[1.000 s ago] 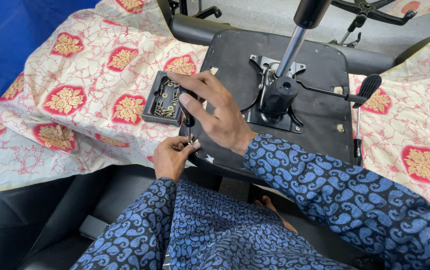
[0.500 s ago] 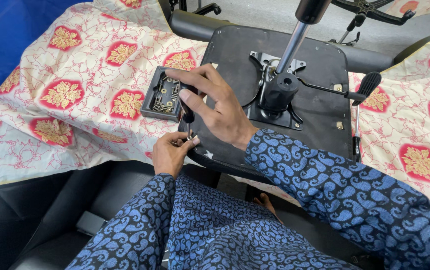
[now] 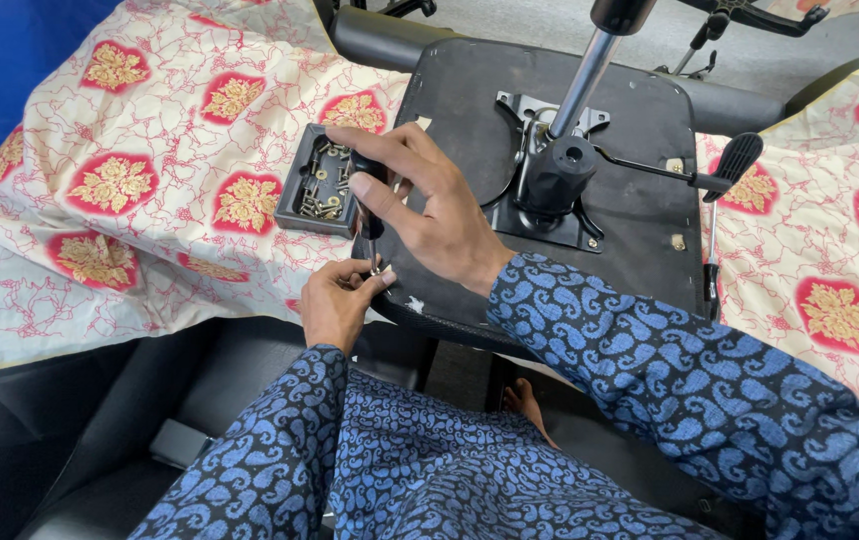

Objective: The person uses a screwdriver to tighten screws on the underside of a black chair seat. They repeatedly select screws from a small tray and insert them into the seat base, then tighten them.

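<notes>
Right now the right hand [image 3: 430,205] has its fingers clenched around the black handle of a screwdriver [image 3: 371,215], held upright over the near left edge of the upturned chair seat [image 3: 640,110]. Below, the left hand [image 3: 335,300] pinches the shaft's tip between fingers and thumb. A small black tray of screws [image 3: 318,185] lies just beside, on the patterned cloth [image 3: 130,200], which spreads open to the left.
</notes>
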